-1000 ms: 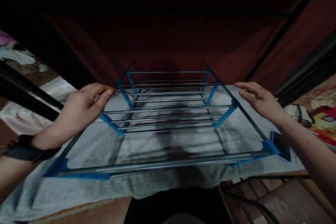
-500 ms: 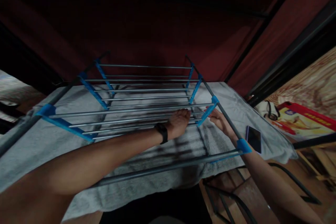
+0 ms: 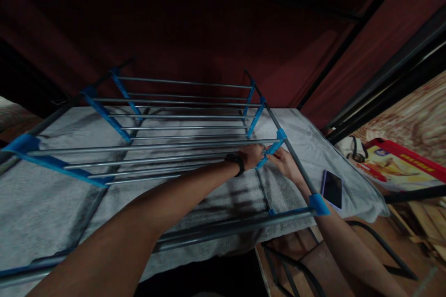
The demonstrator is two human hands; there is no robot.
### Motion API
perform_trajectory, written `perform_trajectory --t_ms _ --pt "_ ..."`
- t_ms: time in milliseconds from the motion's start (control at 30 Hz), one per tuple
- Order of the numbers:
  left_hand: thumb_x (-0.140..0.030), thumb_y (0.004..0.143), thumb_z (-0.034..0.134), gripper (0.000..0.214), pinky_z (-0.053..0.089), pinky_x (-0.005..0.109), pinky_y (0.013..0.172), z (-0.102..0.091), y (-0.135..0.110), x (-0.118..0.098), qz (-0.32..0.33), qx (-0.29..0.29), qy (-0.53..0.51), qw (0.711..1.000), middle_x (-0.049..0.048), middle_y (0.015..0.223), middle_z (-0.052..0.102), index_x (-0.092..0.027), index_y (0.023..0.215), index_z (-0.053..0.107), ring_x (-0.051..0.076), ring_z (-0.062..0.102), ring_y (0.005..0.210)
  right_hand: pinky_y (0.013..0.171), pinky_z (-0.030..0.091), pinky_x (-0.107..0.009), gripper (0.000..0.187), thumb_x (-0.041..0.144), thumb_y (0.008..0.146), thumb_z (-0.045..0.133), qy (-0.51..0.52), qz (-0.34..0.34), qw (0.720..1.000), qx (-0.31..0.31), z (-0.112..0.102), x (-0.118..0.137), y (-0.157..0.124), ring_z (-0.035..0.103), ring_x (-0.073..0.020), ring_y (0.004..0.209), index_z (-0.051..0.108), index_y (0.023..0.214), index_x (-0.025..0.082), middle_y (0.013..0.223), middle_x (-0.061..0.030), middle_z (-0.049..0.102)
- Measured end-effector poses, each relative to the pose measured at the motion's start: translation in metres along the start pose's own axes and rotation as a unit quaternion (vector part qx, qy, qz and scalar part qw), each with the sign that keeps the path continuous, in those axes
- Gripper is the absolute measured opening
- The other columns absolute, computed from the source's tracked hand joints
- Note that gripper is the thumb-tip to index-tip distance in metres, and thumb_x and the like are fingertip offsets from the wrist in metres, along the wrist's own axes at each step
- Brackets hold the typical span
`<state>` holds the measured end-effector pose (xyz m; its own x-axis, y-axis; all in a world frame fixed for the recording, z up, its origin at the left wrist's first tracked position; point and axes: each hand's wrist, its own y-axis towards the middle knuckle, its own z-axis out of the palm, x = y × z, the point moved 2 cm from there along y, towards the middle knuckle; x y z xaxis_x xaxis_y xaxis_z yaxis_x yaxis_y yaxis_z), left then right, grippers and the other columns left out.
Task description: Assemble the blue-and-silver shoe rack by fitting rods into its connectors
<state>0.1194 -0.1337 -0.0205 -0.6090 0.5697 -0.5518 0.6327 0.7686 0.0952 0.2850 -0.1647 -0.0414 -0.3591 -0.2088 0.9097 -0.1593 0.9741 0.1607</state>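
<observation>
A rack of grey metal tubes with blue plastic brackets lies on a grey cloth in front of me. My left hand, wearing a black watch, is closed round the right end of a thin metal rod, against a blue bracket. From the other side my right hand pinches that same bracket, its forearm passing under the rack's right side tube. Fingers and bracket partly hide where rod and bracket meet.
A phone lies on the cloth to the right. Beyond it are a red and yellow package and a white item with a black strap. A dark metal-framed stool stands below the front right edge. Dark red fabric hangs behind.
My left hand has moved right along the rods to the blue bracket and closed there. My right hand's fingers have closed on that bracket. The rack's left side appears nearer and farther left.
</observation>
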Motion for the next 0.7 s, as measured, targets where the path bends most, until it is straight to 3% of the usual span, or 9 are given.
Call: perform_trajectory --t_ms 167,467,700 --pt "-0.037 0.096 0.049 0.038 0.049 0.037 0.094 0.000 0.002 -0.001 -0.026 -0.005 0.025 0.999 0.0085 0.122 0.071 -0.027 0.130 0.062 0.028 0.065 0.114 0.100 0.053 -0.049 0.046 0.056 0.083 0.067 -0.026 -0.007 1.000 -0.002 -0.001 -0.005 0.002 0.068 -0.0267 0.106 0.058 0.114 0.024 0.111 -0.0089 0.070" --pt "-0.041 0.098 0.045 0.037 0.050 0.038 0.087 0.001 -0.002 -0.010 -0.034 -0.004 0.060 0.998 0.0107 0.115 0.073 -0.028 0.127 0.063 0.029 0.068 0.108 0.099 0.053 -0.050 0.048 0.064 0.081 0.067 -0.021 -0.001 1.000 -0.001 -0.003 -0.020 0.003 0.068 -0.0279 0.106 0.063 0.108 0.024 0.106 -0.0061 0.073" --pt "-0.043 0.098 0.044 0.038 0.051 0.039 0.088 -0.002 -0.003 -0.009 -0.025 -0.007 0.049 0.998 0.0104 0.116 0.072 -0.027 0.124 0.065 0.030 0.066 0.110 0.097 0.054 -0.050 0.044 0.061 0.079 0.071 -0.021 0.020 1.000 -0.007 -0.004 -0.017 0.004 0.069 -0.0285 0.103 0.067 0.104 0.024 0.099 -0.0052 0.075"
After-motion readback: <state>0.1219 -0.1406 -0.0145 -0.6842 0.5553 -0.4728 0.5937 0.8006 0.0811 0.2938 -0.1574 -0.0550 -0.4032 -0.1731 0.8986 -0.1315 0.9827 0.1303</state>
